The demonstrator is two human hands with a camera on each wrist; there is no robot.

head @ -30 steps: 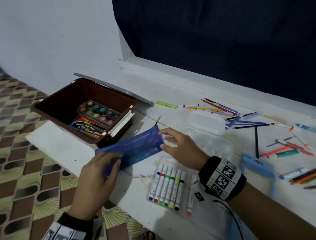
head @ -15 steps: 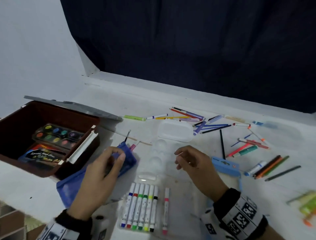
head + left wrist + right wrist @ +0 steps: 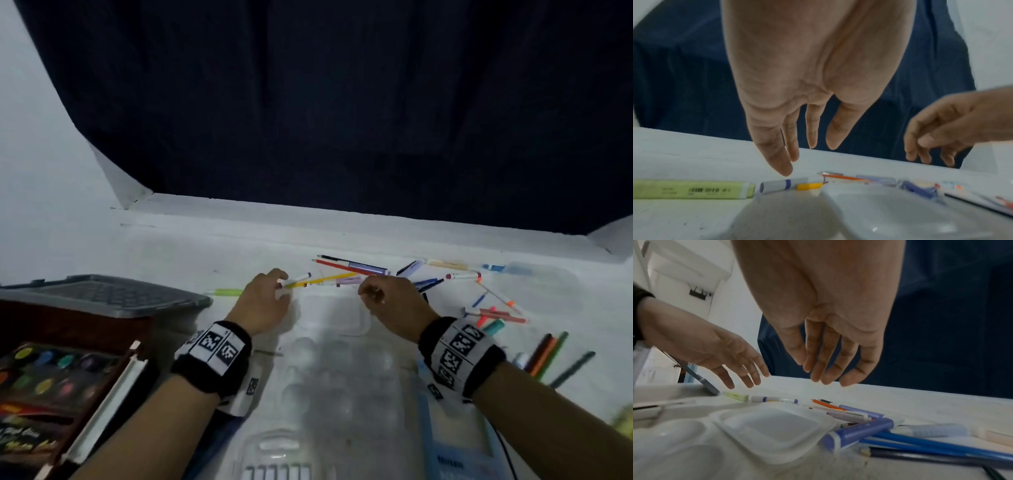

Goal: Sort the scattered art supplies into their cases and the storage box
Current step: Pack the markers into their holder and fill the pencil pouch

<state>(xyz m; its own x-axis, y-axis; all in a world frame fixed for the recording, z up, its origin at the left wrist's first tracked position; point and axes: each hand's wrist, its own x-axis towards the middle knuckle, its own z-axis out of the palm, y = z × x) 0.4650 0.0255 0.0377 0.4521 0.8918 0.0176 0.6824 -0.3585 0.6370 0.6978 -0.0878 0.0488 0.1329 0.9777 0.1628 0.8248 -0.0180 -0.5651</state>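
The white bench (image 3: 191, 246) carries everything, and I place the rest from the clear plastic paint palette (image 3: 334, 317) at its middle. Left of the palette sits the brown storage box (image 3: 73, 323), its grey lid (image 3: 102, 294) tipped back so it can take supplies; a watercolour set (image 3: 44, 368) already lies inside. Beyond and right of the palette lie the scattered pens and pencils (image 3: 352, 269), not yet sorted. My left hand (image 3: 263, 301) and right hand (image 3: 390, 301) both hover just past the palette's far edge, fingers loose and pointing down, holding nothing. I judge they're spread to gather the pile. Under my left fingertips (image 3: 784, 168) lies a white marker with a purple band (image 3: 781, 186), beside a light green highlighter (image 3: 692, 190).
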